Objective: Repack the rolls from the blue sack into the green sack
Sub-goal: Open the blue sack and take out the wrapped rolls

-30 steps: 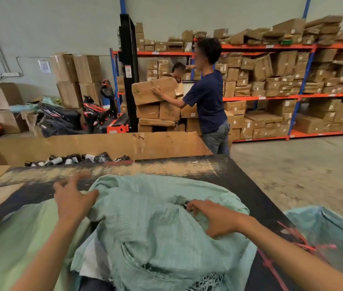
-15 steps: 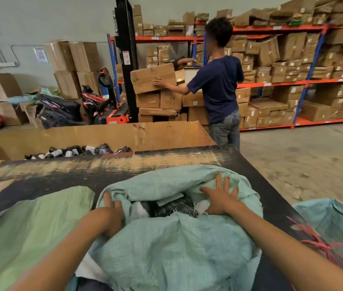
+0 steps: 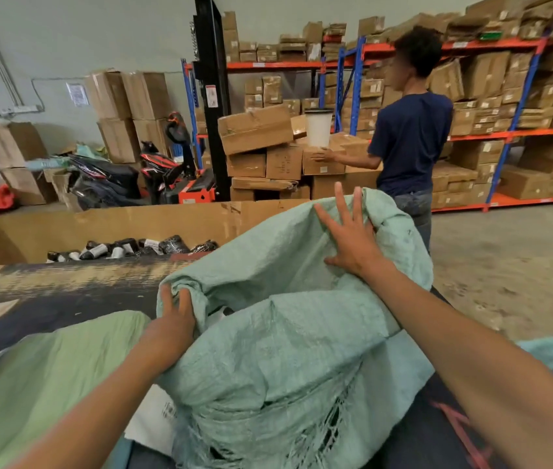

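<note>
Since earlier, right hand (image 3: pixel 349 242) lifts blue sack (image 3: pixel 288 333) mouth higher, fingers spread flat; left hand (image 3: pixel 173 319) grips near rim. Green sack (image 3: pixel 41 374) lies left of it. Risk: torn weave near wrists rips, rolls spill.

The blue sack (image 3: pixel 302 350) is a pale teal weave — the green sack (image 3: pixel 41 374) lighter, yellowish green. The tabletop (image 3: pixel 65 292) is black with worn tan streaks. Shelving (image 3: pixel 505 133) has orange beams, blue uprights — brown cartons (image 3: pixel 254 128) throughout.
</note>
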Demonstrator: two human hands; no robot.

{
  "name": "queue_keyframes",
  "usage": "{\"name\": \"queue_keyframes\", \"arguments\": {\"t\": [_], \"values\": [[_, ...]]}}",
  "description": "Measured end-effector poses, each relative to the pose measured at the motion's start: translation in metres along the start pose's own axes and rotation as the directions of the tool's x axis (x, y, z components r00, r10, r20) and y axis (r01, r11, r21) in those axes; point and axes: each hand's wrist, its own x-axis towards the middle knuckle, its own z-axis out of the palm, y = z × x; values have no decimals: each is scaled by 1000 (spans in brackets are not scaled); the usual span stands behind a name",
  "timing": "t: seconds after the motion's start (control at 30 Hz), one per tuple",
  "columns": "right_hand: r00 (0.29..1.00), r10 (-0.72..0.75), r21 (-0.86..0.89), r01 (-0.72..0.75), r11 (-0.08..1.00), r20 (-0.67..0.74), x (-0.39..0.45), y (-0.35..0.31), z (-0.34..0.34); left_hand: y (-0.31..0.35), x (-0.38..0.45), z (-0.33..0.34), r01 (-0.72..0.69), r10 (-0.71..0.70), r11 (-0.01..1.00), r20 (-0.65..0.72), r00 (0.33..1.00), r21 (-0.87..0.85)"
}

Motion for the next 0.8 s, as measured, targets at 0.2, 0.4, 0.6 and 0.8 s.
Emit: {"name": "queue_keyframes", "arguments": {"t": [0.2, 0.4, 0.6, 0.8], "values": [[942, -306, -59, 300, 952, -136, 2, 11, -9, 4, 6, 0, -27, 37, 996, -112, 993, 91], [981, 29, 159, -60, 985, 189, -70, 17, 28, 5, -20, -7, -51, 53, 998, 84, 995, -31], [862, -279, 695, -111, 711, 422, -147, -19, -12, 36, -63, -38, -449, 461, 885, -108, 881, 121], [718, -364, 548, -29, 836, 593, -184, -15, -12, 43, -97, -23, -670, 657, 742, 229, 718, -31]]}}
